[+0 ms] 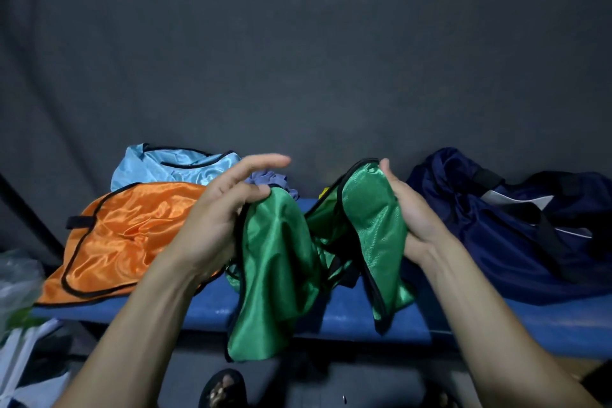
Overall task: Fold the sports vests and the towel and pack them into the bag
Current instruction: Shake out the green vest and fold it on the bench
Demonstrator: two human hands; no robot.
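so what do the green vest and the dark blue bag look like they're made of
Green vest: thin, glossy synthetic, probably polyester satin or fine mesh. It shines, drapes limply from both hands and has black binding along its edges.

Dark blue bag: soft woven synthetic, likely nylon, with a duller sheen. It slumps in creases on the bench, and its black straps look like webbing.

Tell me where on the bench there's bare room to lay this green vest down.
Bare bench shows between the orange vest and the navy bag, under the held green vest. The left end is crowded with vests; the right end by the bag.
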